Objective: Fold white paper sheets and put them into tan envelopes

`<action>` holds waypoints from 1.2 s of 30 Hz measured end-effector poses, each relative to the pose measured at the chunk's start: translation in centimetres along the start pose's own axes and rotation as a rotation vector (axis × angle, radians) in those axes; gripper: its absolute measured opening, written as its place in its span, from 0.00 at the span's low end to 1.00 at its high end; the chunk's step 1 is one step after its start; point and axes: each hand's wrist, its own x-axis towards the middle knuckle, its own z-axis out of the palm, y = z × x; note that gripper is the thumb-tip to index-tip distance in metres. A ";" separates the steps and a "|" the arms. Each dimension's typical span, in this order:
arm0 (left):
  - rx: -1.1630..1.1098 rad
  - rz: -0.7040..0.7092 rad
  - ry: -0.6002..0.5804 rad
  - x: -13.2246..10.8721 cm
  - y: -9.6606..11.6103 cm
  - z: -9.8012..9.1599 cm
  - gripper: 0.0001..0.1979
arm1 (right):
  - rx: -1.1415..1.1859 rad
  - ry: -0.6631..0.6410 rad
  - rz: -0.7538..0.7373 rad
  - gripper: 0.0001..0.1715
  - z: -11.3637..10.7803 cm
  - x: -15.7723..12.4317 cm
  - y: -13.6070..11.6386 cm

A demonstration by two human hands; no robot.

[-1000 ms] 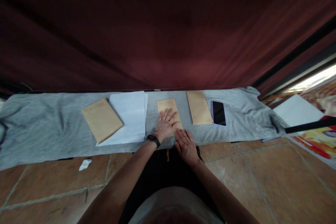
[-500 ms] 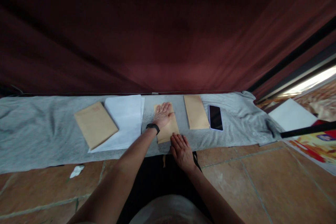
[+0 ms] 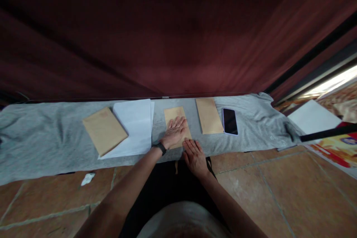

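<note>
A brown paper envelope (image 3: pixel 175 112) lies on the grey cloth in front of me. My left hand (image 3: pixel 176 131), with a dark band at the wrist, rests flat across its middle, fingers stretched out. At the envelope's lower right corner, my right hand (image 3: pixel 195 156) lies flat with its fingertips touching the edge. Both hands are open, and parts of the envelope are hidden under them. To the right is another brown envelope (image 3: pixel 209 116). A thick-looking stack of brown envelopes (image 3: pixel 105 131) sits at the left, partly over white paper sheets (image 3: pixel 136 126).
A phone (image 3: pixel 230 121) with a pale purple edge lies right of the second envelope. The grey cloth (image 3: pixel 55 137) runs along a dark red curtain (image 3: pixel 178 44). A crumpled white scrap (image 3: pixel 87 179) is on the tiled floor (image 3: pixel 240 193). A colourful box (image 3: pixel 340 147) stands at the right.
My left hand has slid down the envelope toward me, uncovering its top end. My right hand stays by the lower corner. The view has shifted slightly.
</note>
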 end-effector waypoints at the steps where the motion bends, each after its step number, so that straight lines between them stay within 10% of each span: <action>1: -0.002 0.018 -0.013 -1.1 0.4 0.1 0.28 | -0.005 0.005 0.001 0.27 0.1 -0.1 0.0; 11: 0.103 0.109 0.172 -12.2 3.6 1.2 0.34 | -0.041 -0.010 0.000 0.30 0.3 -0.4 -0.1; 27: 0.131 0.061 0.166 -14.3 2.3 0.7 0.37 | -0.079 -0.006 0.038 0.27 -2.2 -1.3 2.7; 36: 0.133 -0.049 0.232 -14.3 3.9 2.0 0.34 | 0.056 -0.084 -0.093 0.29 -0.2 0.6 -2.7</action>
